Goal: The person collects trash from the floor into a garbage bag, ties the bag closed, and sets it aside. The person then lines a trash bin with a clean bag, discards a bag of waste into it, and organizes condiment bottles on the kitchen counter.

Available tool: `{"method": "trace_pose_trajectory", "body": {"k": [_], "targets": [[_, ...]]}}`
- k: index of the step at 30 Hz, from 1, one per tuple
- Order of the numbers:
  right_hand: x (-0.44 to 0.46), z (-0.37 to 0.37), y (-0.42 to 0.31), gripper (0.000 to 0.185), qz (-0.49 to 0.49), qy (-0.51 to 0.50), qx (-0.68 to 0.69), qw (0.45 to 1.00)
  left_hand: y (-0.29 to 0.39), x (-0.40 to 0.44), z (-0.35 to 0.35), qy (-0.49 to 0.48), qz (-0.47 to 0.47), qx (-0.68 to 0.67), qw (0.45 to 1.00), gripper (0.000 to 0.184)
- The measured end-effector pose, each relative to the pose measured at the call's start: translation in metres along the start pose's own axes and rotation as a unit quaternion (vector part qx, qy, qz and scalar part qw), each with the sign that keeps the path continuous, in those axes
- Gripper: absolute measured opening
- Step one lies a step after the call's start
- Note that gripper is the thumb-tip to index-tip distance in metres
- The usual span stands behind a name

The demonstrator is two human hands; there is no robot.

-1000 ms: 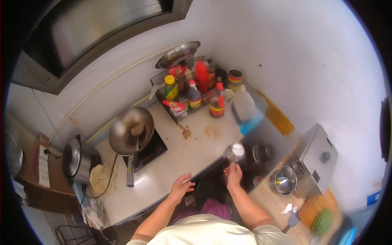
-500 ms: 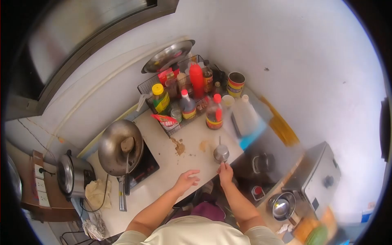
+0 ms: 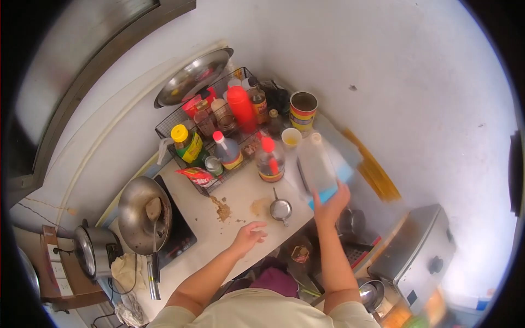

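My left hand hovers over the front of the counter, holding nothing, its fingers apart and loosely bent. To its right a small metal strainer with a thin handle rests on the counter. My right hand reaches to the right-hand edge, thumb and fingers spread, at the near end of a translucent plastic jug and a blue sheet. Whether it touches them I cannot tell. Brown crumbs lie spilled left of the strainer.
At left a wok with a ladle sits on an induction cooker, beside a rice cooker. A wire basket of condiments stands at the back. A red-capped bottle, paper cup and tin stand nearby.
My right hand has let go of the strainer, now lying on the counter, and moved right and forward to the jug. My left hand stays nearly in place. The view has shifted slightly.
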State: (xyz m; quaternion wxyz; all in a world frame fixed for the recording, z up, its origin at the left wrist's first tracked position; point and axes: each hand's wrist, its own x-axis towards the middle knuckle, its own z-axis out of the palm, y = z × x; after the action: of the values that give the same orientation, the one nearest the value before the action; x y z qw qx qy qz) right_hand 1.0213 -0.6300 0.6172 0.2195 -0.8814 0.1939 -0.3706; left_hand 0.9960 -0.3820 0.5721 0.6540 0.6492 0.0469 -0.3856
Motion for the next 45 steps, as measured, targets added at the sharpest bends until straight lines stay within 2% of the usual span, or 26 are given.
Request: {"method": "trace_pose_trajectory", "body": {"k": [3,6,9,12,15,18,21,27,30,33,36,38,40,41,42,44,45], "targets": [[0.023,0.040,0.030,0.050,0.041,-0.081,-0.011,0.996,0.013,0.014,0.009,0.002,0.016,-0.014,1.000,0.032],[0.041,0.048,0.039,0.045,0.188,-0.125,0.116,0.967,0.024,0.022,0.015,0.010,0.025,-0.032,0.999,0.031],[0.052,0.059,0.079,0.036,0.318,-0.090,0.319,0.888,0.029,0.025,0.010,0.019,0.007,-0.054,0.998,0.031],[0.070,0.059,0.089,0.034,0.283,-0.104,0.312,0.901,0.026,0.027,0.001,0.034,-0.001,-0.065,0.997,0.030],[0.099,0.050,0.081,0.035,0.264,-0.146,0.241,0.922,0.025,0.029,-0.003,0.045,-0.013,-0.056,0.997,0.031],[0.120,0.056,0.082,0.035,0.166,-0.125,0.210,0.955,0.026,0.033,-0.004,0.058,-0.023,-0.058,0.996,0.030],[0.133,0.082,0.096,0.033,0.135,-0.082,0.180,0.971,0.022,0.037,-0.005,0.058,-0.022,-0.059,0.996,0.028],[0.159,0.108,0.105,0.036,0.076,-0.122,0.197,0.970,0.015,0.049,-0.006,0.053,-0.015,-0.047,0.997,0.027],[0.172,0.104,0.103,0.043,0.207,-0.195,0.231,0.931,0.014,0.052,-0.004,0.044,-0.012,-0.049,0.998,0.027],[0.160,0.114,0.104,0.046,0.024,-0.007,0.113,0.993,0.015,0.052,-0.002,0.046,-0.004,-0.056,0.997,0.026],[0.127,0.090,0.068,0.044,-0.012,0.067,0.060,0.996,0.013,0.050,-0.008,0.057,0.001,-0.069,0.996,0.026],[0.082,0.088,0.058,0.037,-0.088,-0.022,0.085,0.992,0.013,0.045,-0.014,0.068,0.003,-0.073,0.995,0.026],[0.043,0.097,0.027,0.033,-0.107,-0.186,0.194,0.957,0.012,0.042,-0.020,0.067,-0.010,-0.052,0.996,0.025],[0.034,0.096,0.000,0.030,-0.094,-0.211,0.210,0.950,0.010,0.040,-0.024,0.067,-0.016,-0.041,0.997,0.025],[0.028,0.095,-0.023,0.028,-0.081,-0.235,0.225,0.942,0.002,0.041,-0.030,0.088,0.034,0.054,0.994,0.027],[0.016,0.107,-0.040,0.027,-0.045,-0.264,0.221,0.938,-0.015,0.043,-0.040,0.128,0.132,0.243,0.953,0.031],[0.013,0.112,-0.045,0.026,-0.028,-0.278,0.218,0.935,-0.016,0.040,-0.044,0.126,0.124,0.315,0.933,0.035]]}}
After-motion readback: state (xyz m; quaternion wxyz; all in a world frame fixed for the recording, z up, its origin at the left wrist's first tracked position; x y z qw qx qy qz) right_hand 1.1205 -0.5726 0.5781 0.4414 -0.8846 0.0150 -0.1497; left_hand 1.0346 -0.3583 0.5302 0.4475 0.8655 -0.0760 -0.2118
